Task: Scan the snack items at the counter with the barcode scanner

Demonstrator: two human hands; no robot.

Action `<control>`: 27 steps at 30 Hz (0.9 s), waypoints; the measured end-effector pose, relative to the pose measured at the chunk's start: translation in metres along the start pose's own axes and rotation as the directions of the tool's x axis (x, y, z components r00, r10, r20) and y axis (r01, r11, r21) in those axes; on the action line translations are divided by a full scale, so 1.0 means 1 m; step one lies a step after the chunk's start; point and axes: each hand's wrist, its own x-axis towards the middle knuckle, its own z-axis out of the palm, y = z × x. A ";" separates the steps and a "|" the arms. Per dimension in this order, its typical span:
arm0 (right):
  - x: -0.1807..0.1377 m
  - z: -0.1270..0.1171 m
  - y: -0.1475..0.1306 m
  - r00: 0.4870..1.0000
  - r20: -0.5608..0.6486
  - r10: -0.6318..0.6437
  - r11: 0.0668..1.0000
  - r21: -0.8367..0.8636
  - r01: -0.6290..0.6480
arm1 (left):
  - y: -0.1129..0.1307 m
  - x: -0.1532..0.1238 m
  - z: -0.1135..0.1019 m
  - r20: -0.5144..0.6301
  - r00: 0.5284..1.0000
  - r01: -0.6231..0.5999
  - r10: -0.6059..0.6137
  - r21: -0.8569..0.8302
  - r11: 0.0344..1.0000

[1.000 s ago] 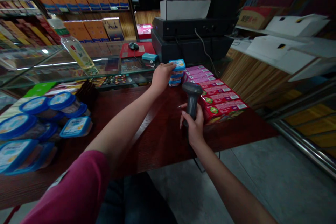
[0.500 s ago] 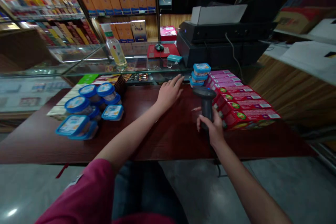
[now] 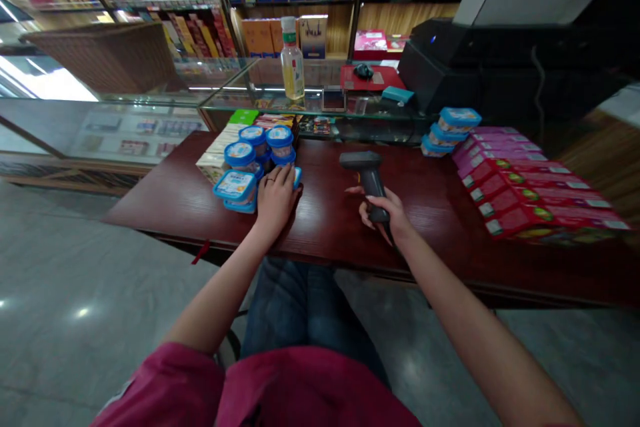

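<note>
My left hand (image 3: pixel 277 195) is closed over a small rectangular blue-lidded tub (image 3: pixel 299 177), covering most of it; only its right edge shows. Close by are a rectangular tub with a blue lid (image 3: pixel 236 185), on top of another one, and stacked round tubs with blue lids (image 3: pixel 242 155). In my right hand (image 3: pixel 393 215) is a dark handheld barcode scanner (image 3: pixel 371 177), gripped by its handle, with its head tilted to the left above the brown table.
Blue-lidded tubs (image 3: pixel 444 133) stand stacked at the back right, beside rows of pink and red boxes (image 3: pixel 535 195). Pale boxes (image 3: pixel 219 152) line the left side. A bottle (image 3: pixel 293 67) and a mouse (image 3: pixel 363 71) rest on the glass counter behind the brown table (image 3: pixel 325 213).
My left hand has moved from the table's back middle left onto the single rectangular tub. The scanner has come left, away from the red boxes, in my right hand. The view has turned left.
</note>
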 end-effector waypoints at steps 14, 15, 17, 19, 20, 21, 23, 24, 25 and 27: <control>-0.011 0.004 -0.008 0.998 -0.060 0.032 0.999 0.011 -0.032 | 0.003 0.050 0.055 0.447 0.892 0.448 -0.067 -0.894 0.001; -0.011 0.004 -0.008 0.998 -0.054 0.038 0.999 0.010 -0.038 | 0.001 0.051 0.056 0.461 0.884 0.460 -0.081 -0.887 -0.034; -0.011 0.003 -0.008 0.998 -0.024 0.053 0.999 0.000 -0.053 | -0.004 0.052 0.056 0.476 0.873 0.471 -0.106 -0.880 -0.068; -0.012 0.001 -0.007 0.997 0.021 0.071 0.997 -0.022 -0.071 | -0.008 0.051 0.054 0.485 0.868 0.478 -0.108 -0.874 -0.087; -0.012 0.000 -0.007 0.996 0.040 0.076 0.997 -0.031 -0.074 | -0.008 0.050 0.053 0.489 0.866 0.481 -0.104 -0.872 -0.096; -0.012 -0.001 -0.006 0.996 0.052 0.077 0.996 -0.038 -0.075 | -0.009 0.050 0.053 0.492 0.865 0.482 -0.104 -0.870 -0.104; -0.012 -0.001 -0.006 0.996 0.061 0.071 0.997 -0.040 -0.068 | -0.008 0.049 0.051 0.487 0.865 0.476 -0.119 -0.872 -0.112; -0.013 -0.001 -0.006 0.996 0.060 0.065 0.997 -0.032 -0.063 | -0.007 0.049 0.051 0.478 0.869 0.467 -0.130 -0.878 -0.108; -0.013 -0.001 -0.007 0.996 0.063 0.065 0.998 -0.022 -0.064 | -0.006 0.049 0.050 0.464 0.875 0.454 -0.136 -0.885 -0.098; -0.014 -0.001 -0.008 0.993 0.084 0.085 0.996 0.004 -0.085 | -0.004 0.049 0.049 0.430 0.894 0.427 -0.125 -0.903 -0.054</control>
